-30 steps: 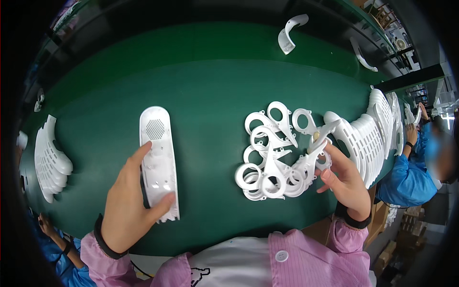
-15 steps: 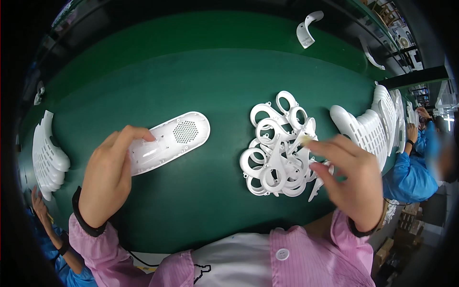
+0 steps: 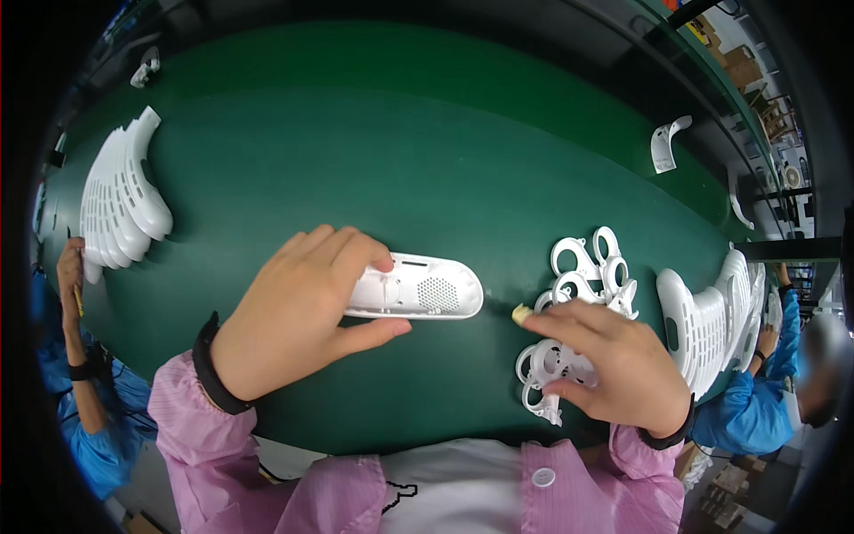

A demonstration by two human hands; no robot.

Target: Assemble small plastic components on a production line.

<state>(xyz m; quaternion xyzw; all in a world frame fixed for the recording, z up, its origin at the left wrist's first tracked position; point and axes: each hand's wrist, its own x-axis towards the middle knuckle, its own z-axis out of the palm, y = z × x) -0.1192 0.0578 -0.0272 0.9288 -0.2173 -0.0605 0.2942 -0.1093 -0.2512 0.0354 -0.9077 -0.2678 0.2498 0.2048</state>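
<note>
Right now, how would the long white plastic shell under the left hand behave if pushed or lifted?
The white shell looks like thin moulded plastic, so probably stiff and light. Lying flat on the green table, it would likely slide, not roll. The left hand grips one end.

A fanned stack of white slotted shells [image 3: 120,205] is lying at the left end of the green table [image 3: 427,142], and a second stack of white shells [image 3: 712,316] is leaning at the right end. A curved white piece [image 3: 663,144] is sitting alone near the far right edge, and another small white part [image 3: 145,69] is resting at the far left. Co-workers in blue sleeves [image 3: 89,418] [image 3: 747,409] are working at both ends.
</note>
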